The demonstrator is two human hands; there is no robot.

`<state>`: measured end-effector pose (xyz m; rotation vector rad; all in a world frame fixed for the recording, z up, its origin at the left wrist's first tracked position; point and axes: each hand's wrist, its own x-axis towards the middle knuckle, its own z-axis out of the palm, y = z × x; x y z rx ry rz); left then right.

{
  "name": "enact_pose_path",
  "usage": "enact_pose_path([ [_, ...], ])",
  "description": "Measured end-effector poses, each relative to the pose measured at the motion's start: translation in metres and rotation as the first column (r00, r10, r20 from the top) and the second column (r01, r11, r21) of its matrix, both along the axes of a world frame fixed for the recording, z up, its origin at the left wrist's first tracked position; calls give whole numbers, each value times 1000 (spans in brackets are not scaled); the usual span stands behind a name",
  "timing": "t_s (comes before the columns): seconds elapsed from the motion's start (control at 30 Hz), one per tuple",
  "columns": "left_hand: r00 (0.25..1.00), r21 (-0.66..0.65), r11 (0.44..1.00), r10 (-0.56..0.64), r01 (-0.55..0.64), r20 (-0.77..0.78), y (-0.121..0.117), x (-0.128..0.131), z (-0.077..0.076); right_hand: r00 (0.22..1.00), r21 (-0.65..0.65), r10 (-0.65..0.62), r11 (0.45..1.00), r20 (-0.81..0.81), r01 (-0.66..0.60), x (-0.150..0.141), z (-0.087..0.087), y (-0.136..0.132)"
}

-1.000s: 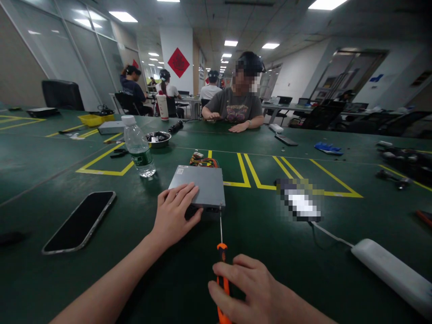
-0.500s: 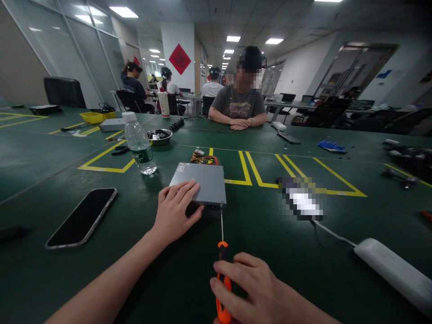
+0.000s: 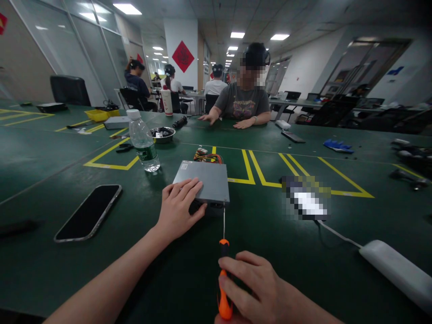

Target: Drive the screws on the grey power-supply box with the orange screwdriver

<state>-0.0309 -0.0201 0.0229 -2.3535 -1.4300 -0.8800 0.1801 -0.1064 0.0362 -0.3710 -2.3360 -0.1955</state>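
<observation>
Pinning the flat grey metal box (image 3: 209,173) at centre under my spread left hand (image 3: 178,207), I'd hold the orange-and-black screwdriver (image 3: 224,248), grasped by my right hand (image 3: 254,283), square to its near right corner.

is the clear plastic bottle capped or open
Capped: a round white cap sits atop the clear plastic, green-labelled bottle.

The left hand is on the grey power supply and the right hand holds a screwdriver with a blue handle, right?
Not quite: the head view shows an orange and black handle, not blue. The left hand is on the grey power supply, and the right hand does hold the screwdriver.
</observation>
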Motion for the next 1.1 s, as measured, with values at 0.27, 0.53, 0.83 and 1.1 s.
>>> enact_pose_path([
  [0.27, 1000, 3, 1000, 2, -2, -4, 0, 0, 1, 999, -37, -37, 999, 19, 38, -3, -9, -1],
  [0.53, 1000, 4, 1000, -1, 1, -1, -1, 1, 2, 999, -46, -50, 998, 18, 51, 0, -4, -3],
  [0.83, 1000, 15, 1000, 2, -2, 3, -1, 1, 2, 999, -93, -19, 996, -31, 16, 4, -11, 0],
  [1.1, 1000, 7, 1000, -6, 6, 14, -1, 0, 2, 999, -63, -40, 997, -31, 38, 1, -12, 1],
])
